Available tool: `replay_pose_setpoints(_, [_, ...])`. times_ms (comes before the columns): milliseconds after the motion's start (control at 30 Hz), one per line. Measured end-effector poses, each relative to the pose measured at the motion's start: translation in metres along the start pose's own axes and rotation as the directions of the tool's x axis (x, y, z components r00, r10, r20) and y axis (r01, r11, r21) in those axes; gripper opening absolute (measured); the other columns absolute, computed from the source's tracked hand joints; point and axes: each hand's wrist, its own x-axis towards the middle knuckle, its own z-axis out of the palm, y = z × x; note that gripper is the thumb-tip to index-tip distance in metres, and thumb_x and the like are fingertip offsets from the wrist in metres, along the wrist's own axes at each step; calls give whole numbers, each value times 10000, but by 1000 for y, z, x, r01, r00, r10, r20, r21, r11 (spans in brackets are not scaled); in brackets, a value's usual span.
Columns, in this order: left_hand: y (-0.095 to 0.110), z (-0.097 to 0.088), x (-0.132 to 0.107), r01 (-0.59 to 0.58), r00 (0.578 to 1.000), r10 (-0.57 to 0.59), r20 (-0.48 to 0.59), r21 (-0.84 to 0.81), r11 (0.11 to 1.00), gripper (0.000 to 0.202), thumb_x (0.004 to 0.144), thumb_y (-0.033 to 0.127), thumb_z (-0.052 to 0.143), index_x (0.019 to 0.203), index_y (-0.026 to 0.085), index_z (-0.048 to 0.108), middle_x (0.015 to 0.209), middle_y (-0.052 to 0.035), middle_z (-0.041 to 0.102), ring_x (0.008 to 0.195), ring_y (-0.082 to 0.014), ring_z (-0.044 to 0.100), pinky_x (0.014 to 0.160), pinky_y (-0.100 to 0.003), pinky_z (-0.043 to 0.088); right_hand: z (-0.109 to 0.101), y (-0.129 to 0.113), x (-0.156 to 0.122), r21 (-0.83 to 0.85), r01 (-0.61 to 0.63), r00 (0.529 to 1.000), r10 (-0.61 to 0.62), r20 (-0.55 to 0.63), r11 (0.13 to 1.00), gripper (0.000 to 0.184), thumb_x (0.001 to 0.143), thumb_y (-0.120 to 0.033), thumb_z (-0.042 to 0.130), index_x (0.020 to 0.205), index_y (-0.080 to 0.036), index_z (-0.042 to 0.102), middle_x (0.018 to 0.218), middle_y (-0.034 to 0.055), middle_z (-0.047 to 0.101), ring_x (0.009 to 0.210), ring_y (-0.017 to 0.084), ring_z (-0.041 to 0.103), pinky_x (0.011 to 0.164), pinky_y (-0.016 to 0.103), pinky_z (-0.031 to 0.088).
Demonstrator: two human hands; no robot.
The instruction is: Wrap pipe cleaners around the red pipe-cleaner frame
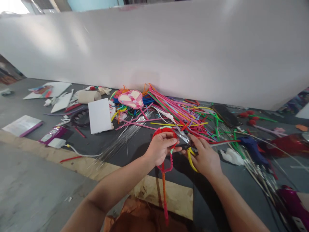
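Note:
My left hand (160, 148) is closed on a red pipe-cleaner piece (166, 167), a looped shape with a long red stem hanging down toward my lap. My right hand (205, 156) grips scissors (184, 138) with yellow handles, the blades pointing left at the top of the red loop. The two hands nearly touch above the dark mat (135, 145). Just beyond them lies a big heap of coloured pipe cleaners (183, 112).
A white board (99, 115), a pink and white craft shape (131, 98), a paper roll (89, 96), thin wires (123, 137), a purple device with a white cable (54, 133), a black phone (225, 115), a blue glue gun (252, 148) and a white wall panel (169, 48) behind.

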Motion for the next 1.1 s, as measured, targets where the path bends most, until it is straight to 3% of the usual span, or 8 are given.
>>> replay_pose_setpoints(200, [17,-7,-16,10,995,-13,101,37,999,122,676,117,656,782,117,594,752,-27,612,613,-102,565,590,-294,548,-7,24,1,-29,-218,966,220,137,975,515,813,-435,552,1268,-201,506,959,73,670,889,261,630,703,359,506])
replay_pose_setpoints(467, [34,-6,-24,-48,987,45,154,18,999,166,808,247,567,739,101,603,651,-22,549,534,-84,485,496,-229,470,-7,41,-6,-202,-9,971,57,232,979,506,756,-290,614,1243,-165,553,1039,99,681,974,290,601,832,399,486])
replay_pose_setpoints(600, [32,-6,-20,31,988,-22,153,-59,998,102,779,178,592,703,111,587,651,-22,560,523,-76,485,495,-210,456,-15,42,-9,-106,31,965,-2,263,994,463,768,-324,609,1200,-160,581,1053,115,678,990,313,601,836,423,488])
replay_pose_setpoints(700, [31,-6,-18,149,977,-115,181,-188,971,80,771,157,590,706,111,586,670,-26,568,529,-65,489,512,-192,444,-25,39,-6,109,-97,977,74,200,989,399,838,-386,523,1188,-203,577,1110,108,659,997,289,614,815,415,504])
replay_pose_setpoints(767, [29,-6,-17,227,963,-175,206,-260,939,77,766,155,594,709,104,587,674,-26,561,533,-58,483,521,-181,436,-28,31,-2,372,-233,970,189,151,899,431,879,-433,449,1249,-221,514,1163,108,632,993,245,625,773,369,529])
replay_pose_setpoints(867, [24,-7,-16,293,941,-213,263,-317,902,69,761,153,596,728,92,596,679,-28,545,546,-56,476,530,-177,432,-23,15,4,731,-299,953,227,199,614,493,869,-504,444,1262,-210,483,1187,114,616,1023,214,618,788,331,533])
replay_pose_setpoints(967, [19,-12,-14,318,926,-213,311,-339,886,86,774,161,574,739,88,602,681,-26,525,551,-55,467,543,-181,438,-12,2,5,827,-377,926,188,328,416,517,817,-540,523,1188,-181,541,1013,98,678,869,202,655,752,327,535])
replay_pose_setpoints(1100, [17,-21,-6,290,939,-215,268,-280,915,131,789,172,533,722,87,606,664,-25,518,525,-57,460,543,-198,452,-4,-3,2,830,-474,879,217,425,293,457,803,-505,570,1116,-173,598,792,41,671,644,159,626,617,290,524])
